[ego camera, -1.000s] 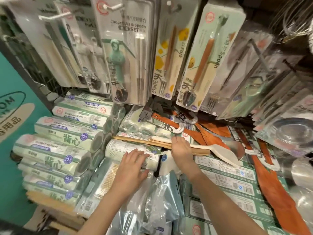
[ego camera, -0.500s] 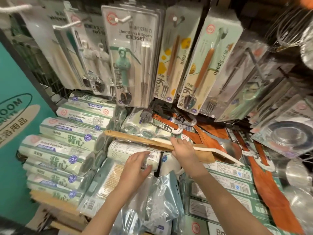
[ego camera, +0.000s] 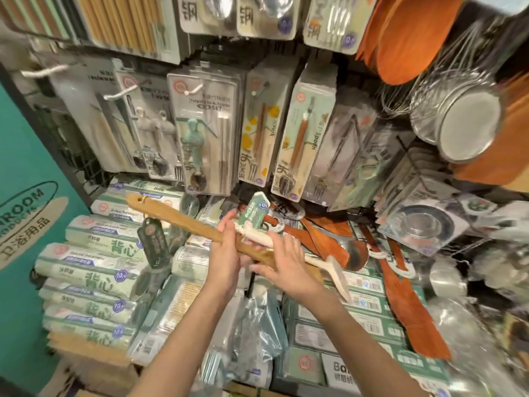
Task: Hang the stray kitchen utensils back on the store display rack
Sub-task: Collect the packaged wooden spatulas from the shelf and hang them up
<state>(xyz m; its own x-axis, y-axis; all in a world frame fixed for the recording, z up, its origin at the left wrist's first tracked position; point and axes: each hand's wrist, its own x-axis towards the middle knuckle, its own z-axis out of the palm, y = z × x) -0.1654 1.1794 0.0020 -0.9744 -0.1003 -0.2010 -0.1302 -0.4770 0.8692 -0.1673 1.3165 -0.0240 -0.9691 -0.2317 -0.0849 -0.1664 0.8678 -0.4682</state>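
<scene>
Both hands (left (ego camera: 224,253), right (ego camera: 286,260)) grasping two utensils: wooden spatula (ego camera: 183,217), white spatula (ego camera: 263,239).

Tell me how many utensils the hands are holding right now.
2: a brown wooden spatula and a white spatula on top of it, both gripped by the left hand and right hand.

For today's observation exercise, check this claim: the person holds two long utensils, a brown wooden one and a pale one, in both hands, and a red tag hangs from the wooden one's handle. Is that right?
Not quite. In the head view, the tag hanging from the wooden utensil is dark green, not red. The rest stands: the left hand and right hand hold it together with the pale utensil.
</scene>
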